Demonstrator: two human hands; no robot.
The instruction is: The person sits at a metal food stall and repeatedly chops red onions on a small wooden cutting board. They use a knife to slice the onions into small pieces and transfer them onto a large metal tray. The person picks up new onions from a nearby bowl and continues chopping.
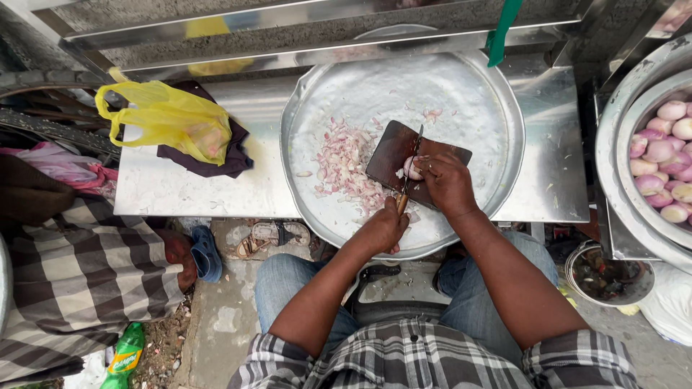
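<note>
- Wooden-handled knife (411, 167) sits in my left hand (383, 227), fingers wrapped tight round the handle, blade standing over one peeled onion (412, 168).
- My right hand (447, 181) presses that onion against a small dark cutting board (395, 155), fingertips curled down on it.
- One pile of chopped onion (349, 169) lies just left of the board, inside one wide round metal tray (476, 108) on the steel counter (180, 184).
- I judge the chopping well begun but far from done: a metal bowl (613, 151) at right holds over a dozen whole peeled onions (659, 173).
- One yellow plastic bag (169, 119) rests on a dark cloth (231, 162), far left.
</note>
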